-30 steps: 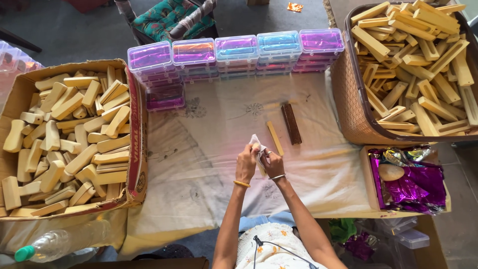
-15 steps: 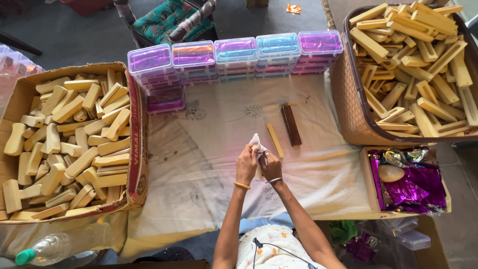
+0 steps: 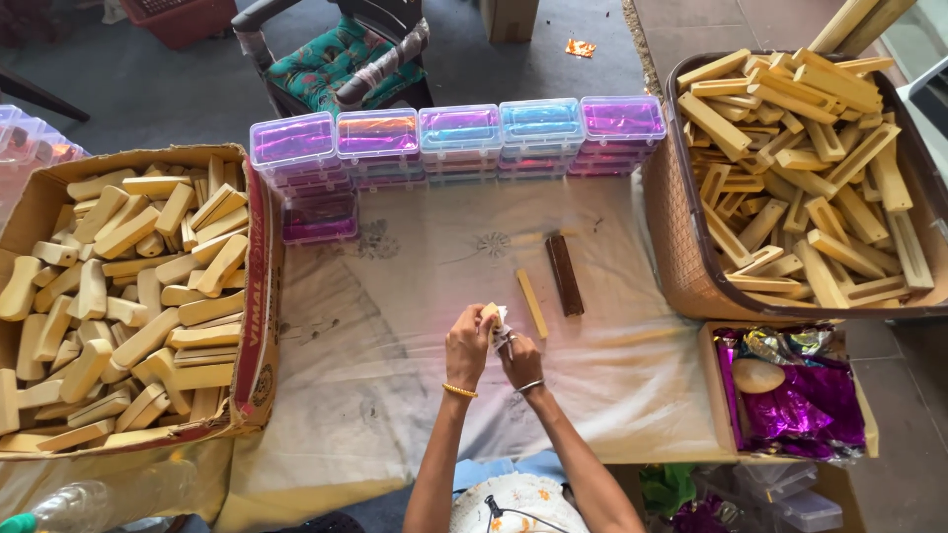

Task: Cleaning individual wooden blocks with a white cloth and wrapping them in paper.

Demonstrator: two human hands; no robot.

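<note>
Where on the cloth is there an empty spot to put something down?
The cloth is bare between the cardboard box of wooden pieces and the left hand, and again from the dark bar toward the basket. It is crowded along the row of plastic cases and around the right hand.

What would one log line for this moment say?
left hand: holds wooden piece | right hand: on white wrapper | nearby: tan stick, brown stick

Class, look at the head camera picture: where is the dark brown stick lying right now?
The dark brown stick lies on the white cloth, just right of a pale wooden stick and above the right hand.
</note>
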